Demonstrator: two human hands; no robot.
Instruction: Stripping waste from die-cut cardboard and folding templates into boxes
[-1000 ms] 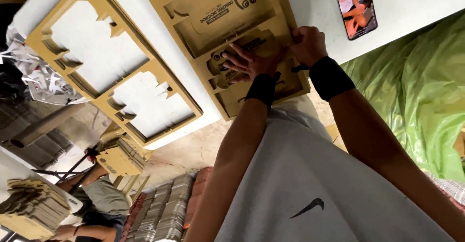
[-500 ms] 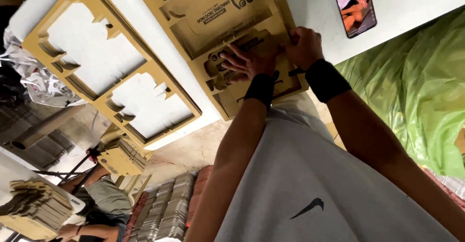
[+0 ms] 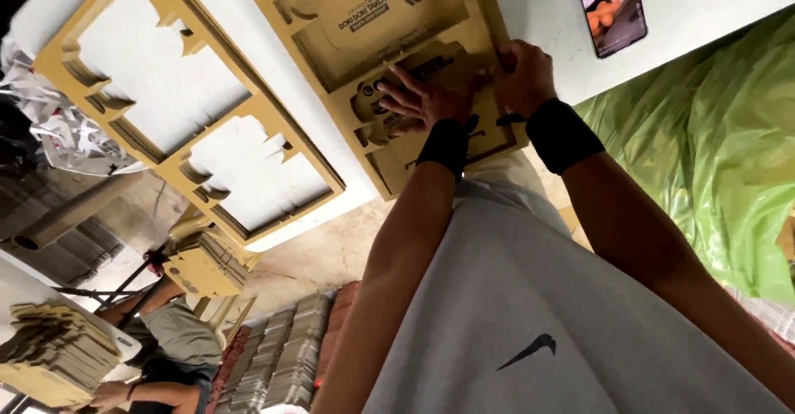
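Hands at work on die-cut cardboard, seen from a head camera looking down the person's grey shirt. At upper centre of the frame, the left hand (image 3: 431, 91) lies open, fingers spread flat, pressing on a punched-out shape in a brown cardboard sheet (image 3: 364, 16) that rests on a white bench (image 3: 530, 8). Just to its right, the right hand (image 3: 522, 74) is curled closed, gripping the edge of that same sheet. Both wrists wear black wristbands. At upper left lies an emptied cardboard frame (image 3: 149, 157) with large cut-out holes. A phone (image 3: 610, 4) with a lit screen sits on the bench at upper right. Green plastic sheeting (image 3: 712, 157) fills the right side. At lower left, another person (image 3: 174, 339) sits among stacks of cardboard pieces (image 3: 50, 356).
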